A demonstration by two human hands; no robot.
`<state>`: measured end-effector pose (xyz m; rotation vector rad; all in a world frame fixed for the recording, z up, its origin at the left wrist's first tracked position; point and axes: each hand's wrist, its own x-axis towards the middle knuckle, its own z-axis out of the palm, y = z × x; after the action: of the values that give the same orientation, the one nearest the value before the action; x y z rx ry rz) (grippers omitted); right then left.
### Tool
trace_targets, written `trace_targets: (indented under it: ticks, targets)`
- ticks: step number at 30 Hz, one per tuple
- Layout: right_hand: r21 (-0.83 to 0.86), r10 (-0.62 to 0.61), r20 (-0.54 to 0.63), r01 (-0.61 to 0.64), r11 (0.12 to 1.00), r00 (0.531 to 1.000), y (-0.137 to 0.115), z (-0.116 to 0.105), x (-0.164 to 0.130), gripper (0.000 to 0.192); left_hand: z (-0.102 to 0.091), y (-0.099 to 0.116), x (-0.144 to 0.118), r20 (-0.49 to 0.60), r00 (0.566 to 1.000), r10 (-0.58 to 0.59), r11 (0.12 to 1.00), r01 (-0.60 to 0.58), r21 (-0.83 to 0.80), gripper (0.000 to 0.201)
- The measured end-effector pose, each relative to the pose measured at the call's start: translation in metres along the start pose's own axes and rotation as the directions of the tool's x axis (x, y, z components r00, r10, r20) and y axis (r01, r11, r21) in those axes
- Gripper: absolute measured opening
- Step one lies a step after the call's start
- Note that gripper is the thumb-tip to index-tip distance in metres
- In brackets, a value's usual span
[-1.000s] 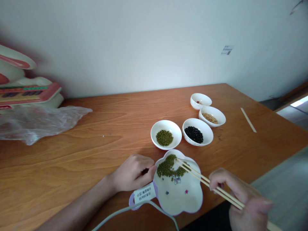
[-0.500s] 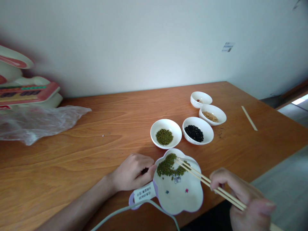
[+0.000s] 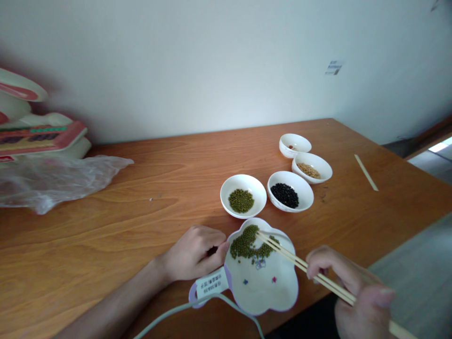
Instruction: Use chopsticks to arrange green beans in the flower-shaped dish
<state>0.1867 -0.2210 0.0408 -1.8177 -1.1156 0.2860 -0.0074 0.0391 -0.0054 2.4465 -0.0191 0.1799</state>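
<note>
A flower-shaped dish (image 3: 263,294) with a lilac rim and a labelled handle holds green mung beans (image 3: 243,246) along its far side. My left hand (image 3: 199,252) is closed at the dish's left edge, thumb and curled fingers gripping the rim. My right hand (image 3: 353,285) is shut on a pair of wooden chopsticks (image 3: 296,260), whose tips rest among the beans near the far rim. No bean can be made out between the tips. Just beyond the dish stands a white bowl (image 3: 259,200) with more mung beans in it.
To the right are a bowl of black beans (image 3: 306,200), a bowl of tan beans (image 3: 326,175) and a bowl with a few reddish bits (image 3: 304,147). A flat stick (image 3: 366,173) lies farther right. A toy keyboard (image 3: 42,134), plastic bag (image 3: 70,183) and cable (image 3: 176,308) are at left.
My right hand has shifted very slightly left with the chopsticks. The tips stay in nearly the same spot among the beans. My left hand and the dish have not moved.
</note>
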Motion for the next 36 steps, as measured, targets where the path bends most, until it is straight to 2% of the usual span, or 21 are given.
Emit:
trace_targets:
  ticks: [7,13,25,32,36]
  targets:
    - [0.017,-0.006,0.026,0.005,1.0,1.0,-0.004,-0.002,0.002,0.09,0.0,-0.001,0.0,-0.018,1.0,0.009,1.0,-0.009,0.0,0.034]
    - [-0.034,-0.034,0.035,0.035,0.999,0.999,-0.006,-0.002,0.003,0.091,0.0,0.001,0.001,-0.021,1.0,0.012,1.0,-0.012,0.001,0.034]
    - [-0.023,0.011,0.024,-0.011,1.0,1.0,-0.001,-0.004,-0.001,0.09,-0.001,0.001,-0.001,-0.022,1.0,0.014,1.0,-0.014,0.004,0.035]
    - [-0.076,-0.071,0.011,0.072,0.994,0.997,0.006,-0.006,-0.001,0.092,-0.001,0.001,0.001,-0.024,1.0,0.011,1.0,-0.011,0.016,0.035]
    - [-0.072,-0.068,-0.004,0.068,0.995,0.998,0.003,-0.009,-0.001,0.093,-0.001,0.001,0.001,-0.025,1.0,0.015,1.0,-0.015,0.01,0.035]
